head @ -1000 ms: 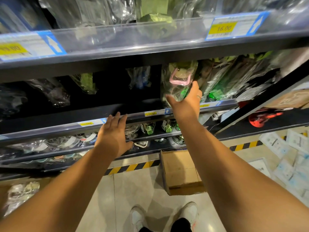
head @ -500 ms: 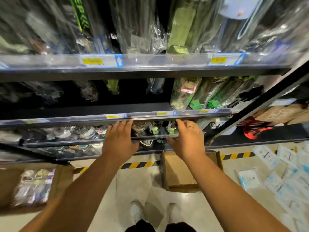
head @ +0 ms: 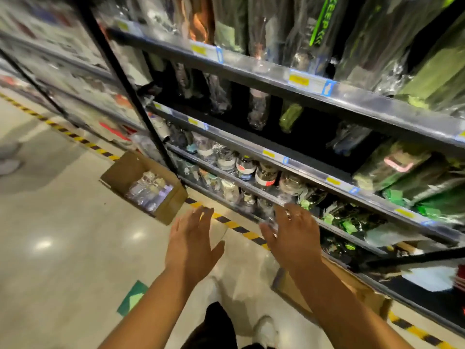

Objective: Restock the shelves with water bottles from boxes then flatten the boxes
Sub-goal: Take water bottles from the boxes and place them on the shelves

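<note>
So the person's left hand is just hanging in the air with its fingers spread and nothing in it. The right hand is the same deal: flat, fingers loose, holding nothing. There's a ring on one right finger. The right fingertips sit right at the front rail of a low shelf, but it's too blurry to say whether they actually touch it.

The water bottles are lined up on the shelves just ahead of and above the right hand. They're wrapped in clear plastic, and some have white and red labels. More wrapped stuff with green bits sits to the right of that hand. The higher shelves above both hands hold tall bagged items, with yellow price tags along the clear rails. A black upright post cuts through the racks up and left of the left hand.

Ahead of the left hand, an open cardboard box sits on the floor at the foot of the racks, with a bundle of bottles in one end. A second cardboard box is under the right forearm, partly hidden by it.

The floor is glossy pale tile with light glare. Yellow-and-black tape runs along the base of the racks and passes between the two hands. A green arrow sticker is below the left wrist, and white shoes show between the arms.
</note>
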